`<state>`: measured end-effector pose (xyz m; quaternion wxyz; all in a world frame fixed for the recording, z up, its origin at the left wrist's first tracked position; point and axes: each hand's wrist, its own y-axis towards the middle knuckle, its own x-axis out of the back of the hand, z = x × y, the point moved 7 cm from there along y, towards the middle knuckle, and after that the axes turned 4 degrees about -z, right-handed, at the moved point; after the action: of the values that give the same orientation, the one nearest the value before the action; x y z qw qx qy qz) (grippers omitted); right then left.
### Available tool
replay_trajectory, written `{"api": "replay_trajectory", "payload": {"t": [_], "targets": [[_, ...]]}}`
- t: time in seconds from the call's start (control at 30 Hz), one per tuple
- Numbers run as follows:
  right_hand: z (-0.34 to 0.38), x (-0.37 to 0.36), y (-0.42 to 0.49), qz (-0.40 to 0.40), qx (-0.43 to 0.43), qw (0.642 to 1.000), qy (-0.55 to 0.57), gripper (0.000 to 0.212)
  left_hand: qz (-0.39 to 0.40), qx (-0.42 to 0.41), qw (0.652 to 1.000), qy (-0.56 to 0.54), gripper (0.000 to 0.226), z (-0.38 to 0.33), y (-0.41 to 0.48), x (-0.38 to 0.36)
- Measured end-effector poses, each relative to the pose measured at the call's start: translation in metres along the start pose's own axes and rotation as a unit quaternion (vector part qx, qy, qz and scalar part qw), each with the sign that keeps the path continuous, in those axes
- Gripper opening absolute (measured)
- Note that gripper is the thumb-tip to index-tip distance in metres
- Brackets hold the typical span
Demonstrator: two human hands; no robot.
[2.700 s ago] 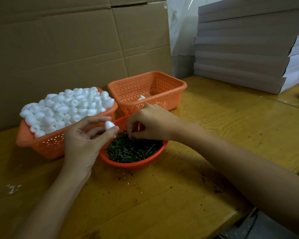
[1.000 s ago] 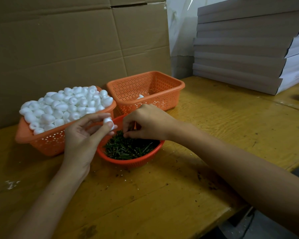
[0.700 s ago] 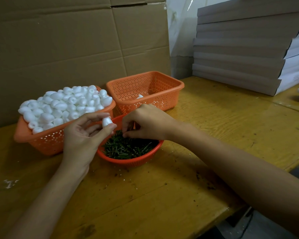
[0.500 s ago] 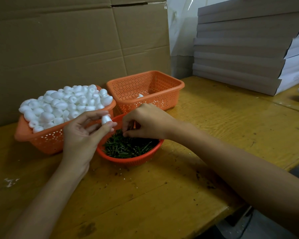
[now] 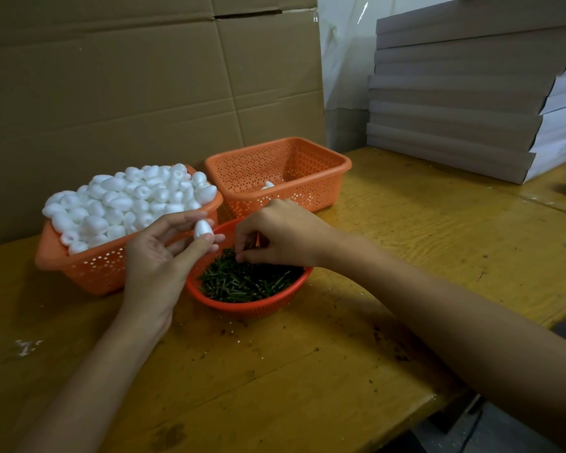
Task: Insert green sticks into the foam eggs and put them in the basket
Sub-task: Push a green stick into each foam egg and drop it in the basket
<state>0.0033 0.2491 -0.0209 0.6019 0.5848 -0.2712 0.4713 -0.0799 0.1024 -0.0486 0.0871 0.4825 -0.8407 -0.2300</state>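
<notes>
foam egg (image 5: 203, 228): i'm pinching it with my left hand (image 5: 157, 256); right hand (image 5: 281, 233) is curling into green sticks (image 5: 249, 282) just right of that grip, can't tell if it's holding one.

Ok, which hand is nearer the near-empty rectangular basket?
Right. The right hand is just in front of the near-empty basket; the left hand, pinching a foam egg, is farther left.

- Heaped foam eggs (image 5: 128, 204) and the single foam egg (image 5: 203, 228) in the left hand (image 5: 157, 256): plain white.
- Full basket (image 5: 89, 273) and near-empty basket (image 5: 307, 197): orange, dotted with small holes.
- Round bowl (image 5: 252, 305): red-orange, perhaps finely meshed.
- Sticks (image 5: 249, 282): dark green.
- Table (image 5: 406, 240): ochre-yellow, wavy wood grain, dark specks.
- Cardboard wall (image 5: 111, 93): plain brown.
- Stacked boxes (image 5: 455, 93): grey-brown, white ends.
</notes>
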Motion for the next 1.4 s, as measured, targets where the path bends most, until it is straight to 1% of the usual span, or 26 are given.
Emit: {"api": "replay_trajectory", "payload": {"t": [0.1, 0.2, 0.33, 0.5, 1.07, 1.27, 1.4], "targets": [[-0.0005, -0.0008, -0.0005, 0.002, 0.001, 1.000, -0.003, 0.011, -0.006, -0.004, 1.000, 0.007, 0.032, -0.0004, -0.0017, -0.0001], [-0.0004, -0.0005, -0.0005, -0.001, 0.002, 1.000, 0.002, 0.011, -0.009, -0.016, 1.000, 0.025, 0.033, 0.0001, -0.0026, 0.0003], [0.0005, -0.0013, -0.0002, -0.001, 0.006, 1.000, 0.000, 0.012, -0.005, -0.014, 1.000, 0.018, 0.031, -0.0007, -0.0029, 0.0003], [0.0004, -0.0009, -0.0002, -0.004, 0.008, 1.000, 0.001, 0.011, 0.001, -0.012, 1.000, 0.009, 0.022, 0.0005, -0.0016, -0.0005], [0.0020, -0.0007, -0.0002, 0.003, 0.012, 1.000, -0.004, 0.012, 0.019, -0.013, 0.999, 0.028, 0.011, 0.0014, 0.0006, -0.0014], [0.0017, -0.0004, -0.0007, 0.004, 0.010, 1.000, -0.006, 0.013, 0.033, -0.020, 0.999, 0.034, 0.025, 0.0009, 0.0006, -0.0042], [0.0022, -0.0002, -0.0009, 0.005, 0.012, 1.000, -0.007, 0.013, 0.033, -0.020, 0.999, 0.034, 0.022, 0.0020, 0.0016, -0.0027]]}}
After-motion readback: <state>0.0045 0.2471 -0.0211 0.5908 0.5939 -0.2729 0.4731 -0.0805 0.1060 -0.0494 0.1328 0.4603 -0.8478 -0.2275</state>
